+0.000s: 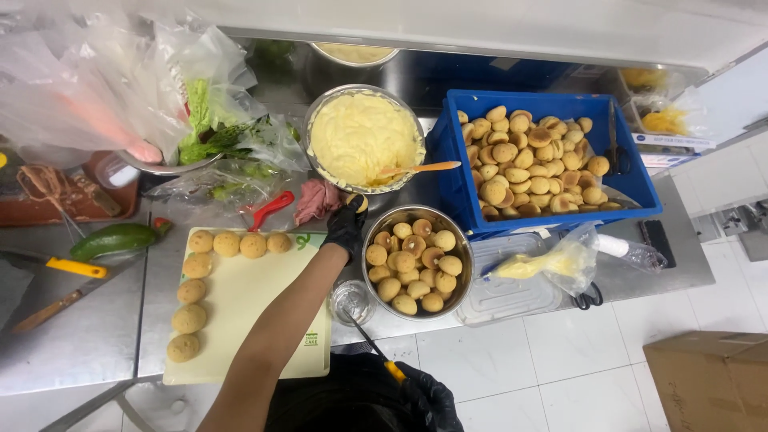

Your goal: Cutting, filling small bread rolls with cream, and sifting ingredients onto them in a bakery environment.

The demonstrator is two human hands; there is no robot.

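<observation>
My left hand (346,228), in a black glove, reaches across the steel counter and pinches a small round bun (359,202) at the rim of a big metal bowl of yellow cream (364,136). My right hand (424,394), also in a black glove, stays low near my body and grips a thin knife (370,344) by its orange handle, with the blade pointing toward a small glass (350,301). Beside my left hand stands a metal bowl of bun halves (458,276). A pale cutting board (256,312) carries several whole buns along its left and top edges.
A blue crate (450,172) of buns stands at the right, and an orange spatula (420,168) rests in the cream. A piping bag (544,260) lies on a clear plastic lid (512,296) near scissors (590,298). At the left are bagged lettuce (212,120), a cucumber (116,238), a red peeler (270,209) and a yellow-handled knife (56,264).
</observation>
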